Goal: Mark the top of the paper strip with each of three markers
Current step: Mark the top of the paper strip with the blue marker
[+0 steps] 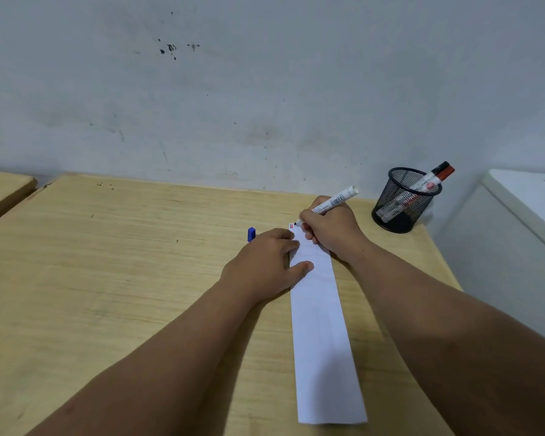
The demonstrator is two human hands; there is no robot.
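Note:
A long white paper strip (321, 325) lies lengthwise on the wooden table (123, 278). My right hand (331, 229) grips an uncapped white marker (337, 201), its dark tip touching the strip's top left corner beside a small red mark (291, 226). My left hand (265, 262) rests on the strip's left edge, thumb pressing the paper flat. A blue cap (251, 234) pokes out just beyond my left hand's fingers; whether the fingers hold it I cannot tell. Two capped markers (434, 179), one black and one red, stand in the mesh cup.
A black mesh pen cup (400, 209) stands at the table's far right corner near the grey wall. A white cabinet (523, 215) sits right of the table. Another wooden table's corner (4, 190) shows at the far left.

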